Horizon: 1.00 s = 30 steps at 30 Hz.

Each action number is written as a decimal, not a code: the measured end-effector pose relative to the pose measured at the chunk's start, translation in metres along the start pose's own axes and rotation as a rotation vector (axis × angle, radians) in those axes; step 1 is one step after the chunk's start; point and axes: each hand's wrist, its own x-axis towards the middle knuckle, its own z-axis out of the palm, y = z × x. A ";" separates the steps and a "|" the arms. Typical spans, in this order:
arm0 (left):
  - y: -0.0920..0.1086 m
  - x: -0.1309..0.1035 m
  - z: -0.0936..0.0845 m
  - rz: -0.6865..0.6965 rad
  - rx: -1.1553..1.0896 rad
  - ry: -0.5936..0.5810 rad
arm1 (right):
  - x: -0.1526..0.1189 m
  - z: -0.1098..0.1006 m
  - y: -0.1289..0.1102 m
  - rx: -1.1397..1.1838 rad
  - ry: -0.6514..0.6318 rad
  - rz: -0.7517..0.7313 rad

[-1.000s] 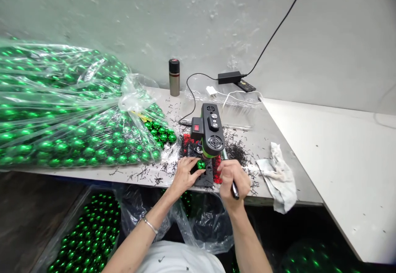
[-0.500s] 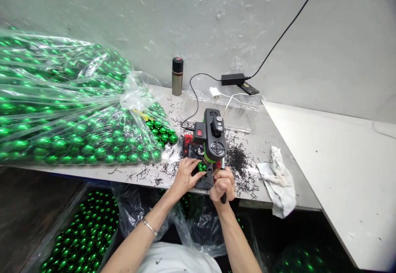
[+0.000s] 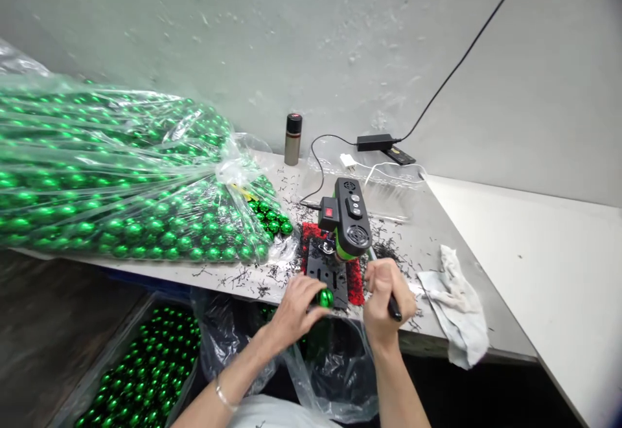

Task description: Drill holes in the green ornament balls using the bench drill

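Note:
My left hand (image 3: 297, 308) pinches a shiny green ball (image 3: 325, 298) between thumb and fingers, over the front end of a black slotted base plate (image 3: 326, 269). On that plate stands a small black and green machine (image 3: 352, 217) with a red switch. My right hand (image 3: 387, 292) is wrapped round the machine's lever handle (image 3: 394, 311), whose black grip pokes out below the fist. Under the plate lies a red mat (image 3: 356, 285). Black shreds are scattered around it.
A large clear bag of green balls (image 3: 146, 201) fills the table's left. Below the edge are a bin of green balls (image 3: 146, 357) and a clear plastic bag (image 3: 335, 376). A white cloth (image 3: 451, 305) hangs over the front edge; a flask (image 3: 292, 140) and power adapter (image 3: 375, 142) stand behind.
My left hand has drawn the green ball from under the machine's head toward the table's front edge. My right hand has swung the lever outward to the right. The camera view has shifted.

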 end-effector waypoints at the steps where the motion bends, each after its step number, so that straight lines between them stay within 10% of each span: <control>1: 0.002 -0.007 -0.005 0.030 0.006 -0.024 | -0.001 0.001 0.000 0.004 0.013 -0.008; 8: -0.041 0.055 -0.049 -0.236 0.349 0.114 | -0.017 0.008 0.008 0.040 0.078 -0.034; 14: -0.071 0.120 -0.054 -0.448 0.572 -0.229 | -0.019 0.006 0.009 -0.002 0.052 -0.030; 19: -0.075 0.112 -0.061 -0.455 0.383 -0.138 | -0.021 0.006 0.011 0.010 0.046 -0.053; 24: -0.059 0.085 -0.072 -0.600 -0.399 0.065 | -0.019 0.007 0.010 0.002 0.053 -0.058; 30: -0.026 0.045 -0.044 -0.738 -0.730 0.036 | -0.012 0.006 0.005 -0.026 0.048 -0.064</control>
